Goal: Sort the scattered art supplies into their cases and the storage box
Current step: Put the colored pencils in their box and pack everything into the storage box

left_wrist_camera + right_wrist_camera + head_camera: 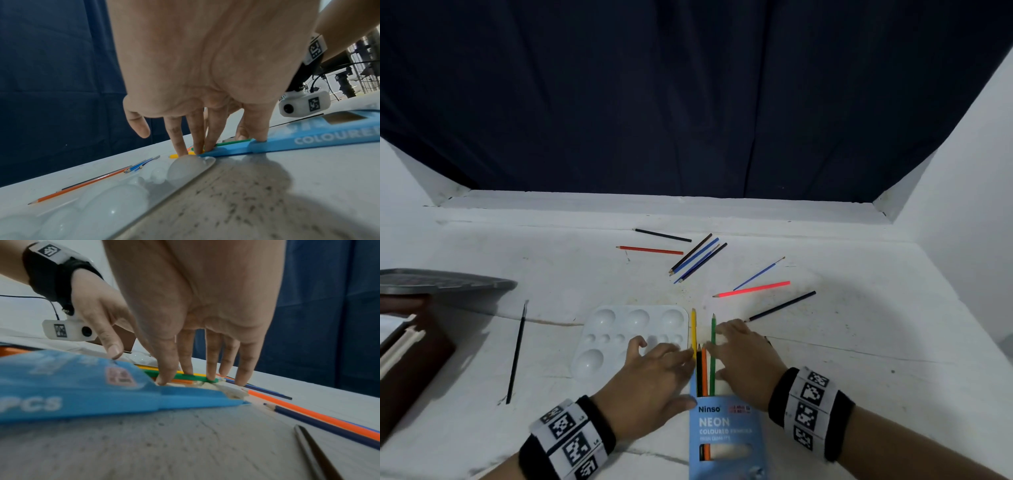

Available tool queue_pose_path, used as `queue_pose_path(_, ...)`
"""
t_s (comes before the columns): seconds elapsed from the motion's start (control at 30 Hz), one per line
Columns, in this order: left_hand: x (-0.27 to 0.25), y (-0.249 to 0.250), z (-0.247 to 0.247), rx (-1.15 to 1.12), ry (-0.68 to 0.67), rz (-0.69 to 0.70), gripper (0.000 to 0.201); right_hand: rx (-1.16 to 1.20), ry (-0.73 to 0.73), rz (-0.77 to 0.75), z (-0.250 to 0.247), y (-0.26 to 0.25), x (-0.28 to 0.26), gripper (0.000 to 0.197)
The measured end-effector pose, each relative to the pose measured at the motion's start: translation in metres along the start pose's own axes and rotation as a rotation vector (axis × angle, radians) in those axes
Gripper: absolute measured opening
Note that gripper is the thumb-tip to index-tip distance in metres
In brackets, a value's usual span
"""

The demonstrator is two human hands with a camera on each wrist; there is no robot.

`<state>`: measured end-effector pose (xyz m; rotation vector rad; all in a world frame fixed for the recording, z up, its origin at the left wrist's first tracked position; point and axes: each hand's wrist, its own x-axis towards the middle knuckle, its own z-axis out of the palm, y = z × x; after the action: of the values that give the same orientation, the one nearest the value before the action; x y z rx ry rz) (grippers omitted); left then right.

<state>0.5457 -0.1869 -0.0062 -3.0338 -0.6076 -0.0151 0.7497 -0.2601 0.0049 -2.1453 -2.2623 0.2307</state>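
A blue "NEON" pencil case [722, 435] lies flat at the near edge, mouth pointing away. Yellow [693, 330], black [699, 370], orange [704, 371] and green [713, 346] pencils stick out of it. My left hand [654, 370] has straight fingers [182, 142] pressing on the yellow pencil [174, 156], with its thumb on the case's edge [308, 141]. My right hand [743, 356] rests straight fingers [211, 369] on the green pencil [195, 377], thumb at the case mouth [185, 395]. Neither hand curls round anything.
A white palette [619, 329] touches my left hand. Loose on the table are a black brush [517, 353], red pencil [650, 250], black pencil [662, 235], a dark-and-blue bundle [698, 258], blue brush [758, 274], neon pink pencil [753, 288] and dark pencil [780, 306]. A brown box [414, 359] with grey lid [445, 281] stands far left.
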Motion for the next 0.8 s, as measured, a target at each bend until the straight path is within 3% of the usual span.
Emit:
queue_pose_path(0.2,0.001,0.004,0.007,-0.009,-0.042,-0.046,0.058,-0.096,-0.087,-0.137,-0.003,-0.013,-0.013,0.031)
queue_pose_path(0.27,0.002,0.003,0.009,-0.023,-0.04,-0.053,0.059,-0.091,-0.131,-0.137,-0.006,-0.017,-0.022,0.02)
queue_pose_path(0.37,0.004,0.002,0.011,-0.03,-0.022,-0.048,0.059,0.0,-0.231,-0.132,-0.006,-0.015,-0.03,0.012)
queue_pose_path(0.47,0.006,0.003,0.007,-0.007,-0.006,-0.034,0.057,0.162,-0.176,-0.141,-0.004,-0.009,-0.034,0.014)
queue_pose_path(0.57,0.007,0.003,0.004,-0.013,-0.011,-0.042,0.054,0.313,0.015,-0.07,-0.011,0.003,-0.038,0.024)
queue_pose_path(0.67,0.01,0.004,-0.002,-0.005,-0.042,-0.03,0.054,0.365,0.151,0.047,-0.023,0.025,-0.044,0.018)
queue_pose_path(0.73,0.012,0.006,-0.009,-0.023,-0.065,-0.021,0.047,0.291,0.136,0.146,-0.03,0.041,-0.049,0.009)
queue_pose_path(0.8,0.016,0.01,-0.014,-0.083,-0.045,-0.031,0.033,0.251,0.063,0.267,-0.034,0.056,-0.056,0.014)
